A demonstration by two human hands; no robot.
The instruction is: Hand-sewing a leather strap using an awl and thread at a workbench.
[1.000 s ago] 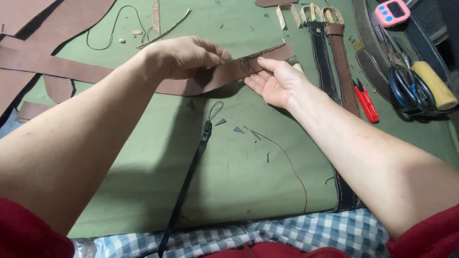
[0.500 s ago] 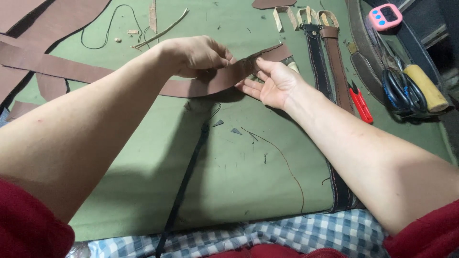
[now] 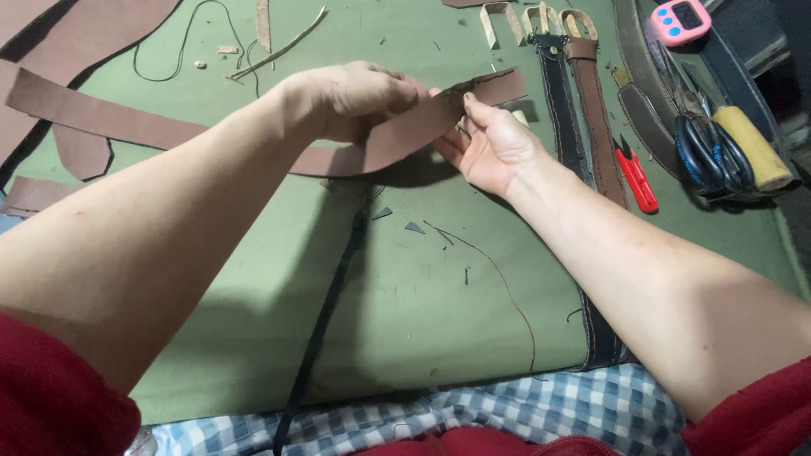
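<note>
Both hands are closed on a long brown leather strap [image 3: 384,143] held just above the green mat [image 3: 422,321] on the counter — the left hand [image 3: 359,101] pinches it from above, the right hand [image 3: 490,143] grips it from below near its end. The strap runs off to the left across the mat. To the right lie two finished belts [image 3: 583,110], a red thread snipper [image 3: 635,176] and black-handled scissors [image 3: 705,156].
</note>
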